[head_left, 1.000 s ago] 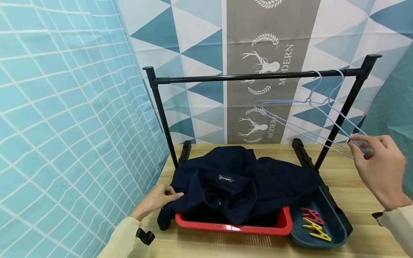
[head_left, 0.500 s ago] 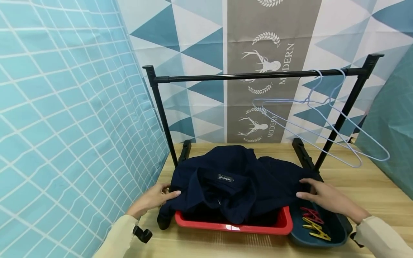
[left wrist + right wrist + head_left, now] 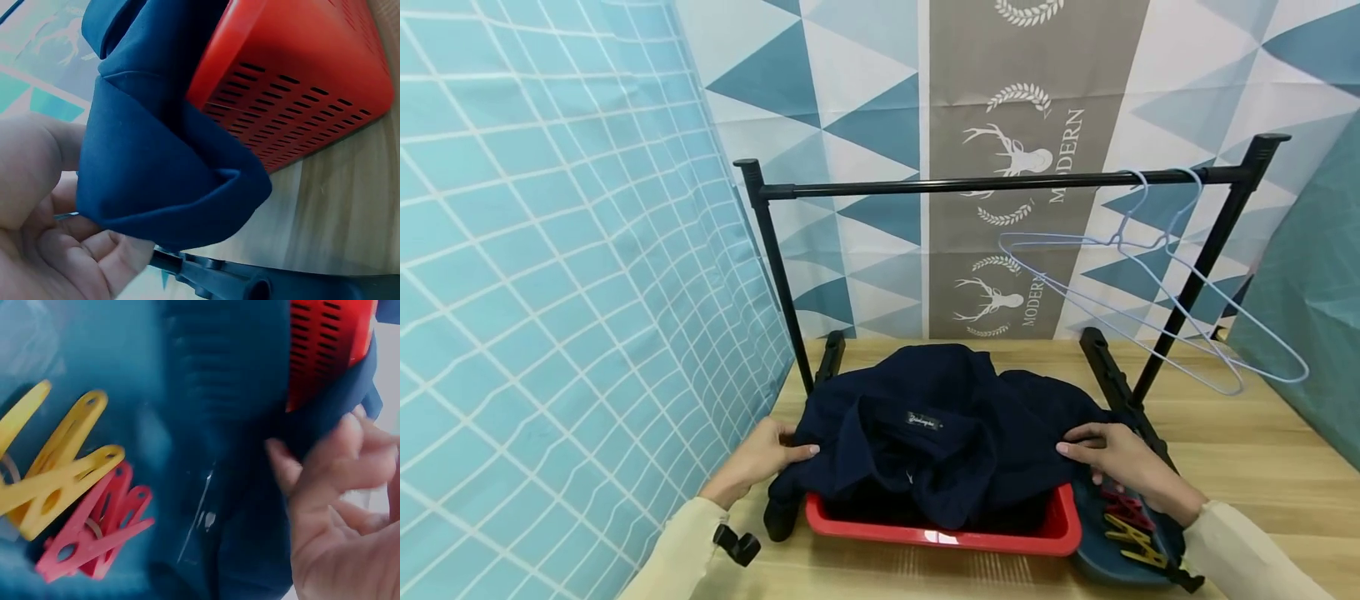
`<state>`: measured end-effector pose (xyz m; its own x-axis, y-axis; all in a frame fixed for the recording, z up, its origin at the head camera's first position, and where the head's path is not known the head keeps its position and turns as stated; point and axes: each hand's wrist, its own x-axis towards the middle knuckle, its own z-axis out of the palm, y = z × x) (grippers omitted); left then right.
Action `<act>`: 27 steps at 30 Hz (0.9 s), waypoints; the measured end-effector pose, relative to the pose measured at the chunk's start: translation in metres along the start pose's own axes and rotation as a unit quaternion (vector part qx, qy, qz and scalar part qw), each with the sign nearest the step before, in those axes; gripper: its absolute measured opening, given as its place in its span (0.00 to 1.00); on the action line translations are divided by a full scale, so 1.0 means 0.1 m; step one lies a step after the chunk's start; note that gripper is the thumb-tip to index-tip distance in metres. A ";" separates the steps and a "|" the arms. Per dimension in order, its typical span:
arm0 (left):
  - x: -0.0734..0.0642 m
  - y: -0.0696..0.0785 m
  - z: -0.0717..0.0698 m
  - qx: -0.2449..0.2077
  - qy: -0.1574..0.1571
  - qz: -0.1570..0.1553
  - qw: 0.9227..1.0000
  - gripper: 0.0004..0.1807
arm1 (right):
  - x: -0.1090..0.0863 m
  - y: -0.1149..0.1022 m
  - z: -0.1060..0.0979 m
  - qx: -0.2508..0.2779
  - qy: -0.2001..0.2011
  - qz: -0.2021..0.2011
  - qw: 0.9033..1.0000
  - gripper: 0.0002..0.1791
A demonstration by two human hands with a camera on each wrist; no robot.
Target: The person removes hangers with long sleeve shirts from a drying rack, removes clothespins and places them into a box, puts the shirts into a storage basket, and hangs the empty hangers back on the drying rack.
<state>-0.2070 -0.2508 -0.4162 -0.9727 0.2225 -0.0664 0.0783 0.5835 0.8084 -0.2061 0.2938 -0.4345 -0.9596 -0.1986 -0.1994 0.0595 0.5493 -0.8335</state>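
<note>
A dark navy collared shirt [image 3: 917, 379] lies heaped over a red basket [image 3: 940, 540], its collar and neck label facing the front. At its left side my left hand [image 3: 763, 454] pinches the cloth, thumb on top; the left wrist view has a fold of the shirt [image 3: 150, 162] hanging beside the fingers. My right hand [image 3: 1112, 454] grips the shirt's right side, above the dark blue tray [image 3: 1101, 565]. In the right wrist view the right hand [image 3: 344, 506] is blurred, with cloth between thumb and fingers.
Two thin blue hangers [image 3: 1120, 242] hang from the right end of a black rack's rod [image 3: 962, 185]. Red clothespins [image 3: 1127, 510] and yellow clothespins [image 3: 1133, 537] lie in the tray. The rack's black feet [image 3: 1105, 367] stand on the wooden table [image 3: 1247, 433].
My right hand has let go of the hangers, come down and left, and taken hold of the shirt's right side. My left hand has stayed at the left side.
</note>
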 end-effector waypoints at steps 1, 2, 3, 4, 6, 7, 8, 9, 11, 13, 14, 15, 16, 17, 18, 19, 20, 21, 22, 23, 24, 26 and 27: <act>0.00 0.01 0.00 0.002 0.005 0.007 1.000 0.09 | 0.00 -0.02 0.00 0.006 0.009 -0.005 1.000 0.30; 0.00 0.03 0.00 0.006 0.011 0.016 1.000 0.09 | 0.00 -0.04 -0.01 0.007 0.016 -0.012 1.000 0.25; 0.00 0.05 0.00 0.009 0.017 0.026 0.999 0.09 | 0.00 -0.06 -0.03 0.003 0.024 -0.020 1.000 0.21; 0.01 0.07 0.00 0.012 0.024 0.035 0.999 0.09 | 0.00 -0.09 -0.04 -0.001 0.031 -0.032 0.999 0.17; 0.02 0.14 0.00 0.016 0.038 0.051 0.998 0.08 | 0.00 -0.17 -0.09 -0.001 0.041 -0.051 0.998 0.14; 0.02 0.19 0.00 0.019 0.045 0.057 0.997 0.09 | -0.01 -0.21 -0.10 0.002 0.046 -0.061 0.997 0.14; 0.02 0.24 0.00 0.021 0.049 0.062 0.997 0.10 | -0.01 -0.27 -0.12 0.007 0.051 -0.069 0.996 0.15; 0.03 0.29 0.01 0.023 0.054 0.067 0.996 0.12 | -0.02 -0.32 -0.13 0.013 0.056 -0.078 0.995 0.16; 0.03 0.40 0.03 0.034 0.056 0.081 0.995 0.15 | -0.03 -0.46 -0.12 0.027 0.060 -0.097 0.993 0.18; 0.04 0.50 0.06 0.052 0.047 0.106 0.992 0.21 | -0.05 -0.60 -0.06 0.031 0.055 -0.119 0.991 0.17; 0.04 0.54 0.09 0.063 0.037 0.123 0.990 0.23 | -0.05 -0.67 -0.01 0.023 0.048 -0.133 0.990 0.17; 0.05 0.59 0.12 0.080 0.024 0.140 0.987 0.24 | -0.05 -0.73 0.04 0.010 0.037 -0.154 0.987 0.15; 0.06 0.63 0.15 0.096 0.007 0.158 0.983 0.24 | -0.05 -0.78 0.10 -0.005 0.026 -0.175 0.984 0.13; 0.06 0.66 0.19 0.111 -0.012 0.175 0.978 0.25 | -0.05 -0.83 0.18 -0.023 0.016 -0.196 0.980 0.10; 0.07 0.68 0.23 0.129 -0.032 0.193 0.972 0.26 | -0.05 -0.87 0.25 -0.044 0.002 -0.221 0.974 0.08; 0.08 0.70 0.27 0.146 -0.055 0.207 0.966 0.25 | -0.04 -0.90 0.32 -0.066 -0.012 -0.244 0.967 0.05; 0.09 0.71 0.32 0.165 -0.076 0.219 0.959 0.24 | -0.03 -0.91 0.39 -0.086 -0.029 -0.269 0.959 0.03; 0.10 0.73 0.36 0.180 -0.098 0.225 0.952 0.24 | -0.02 -0.93 0.46 -0.102 -0.047 -0.287 0.951 0.01; 0.11 0.73 0.40 0.195 -0.120 0.230 0.946 0.25 | 0.00 -0.93 0.53 -0.115 -0.068 -0.298 0.945 0.01; 0.11 0.73 0.44 0.209 -0.141 0.231 0.940 0.25 | 0.01 -0.92 0.59 -0.127 -0.092 -0.306 0.939 0.03; 0.12 0.73 0.47 0.222 -0.161 0.229 0.934 0.25 | 0.02 -0.90 0.65 -0.140 -0.116 -0.308 0.934 0.04; 0.13 0.73 0.53 0.247 -0.200 0.220 0.922 0.26 | 0.03 -0.85 0.74 -0.160 -0.159 -0.300 0.927 0.05; 0.14 0.73 0.55 0.261 -0.217 0.217 0.915 0.25 | 0.03 -0.82 0.79 -0.171 -0.173 -0.294 0.924 0.05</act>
<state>-0.2023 -0.1618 -0.3901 -0.6550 0.7455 -0.1233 0.6411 0.6347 0.4314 -0.1925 0.1839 -0.4070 -0.6489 -0.7601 0.0336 -0.5918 0.4765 -0.6502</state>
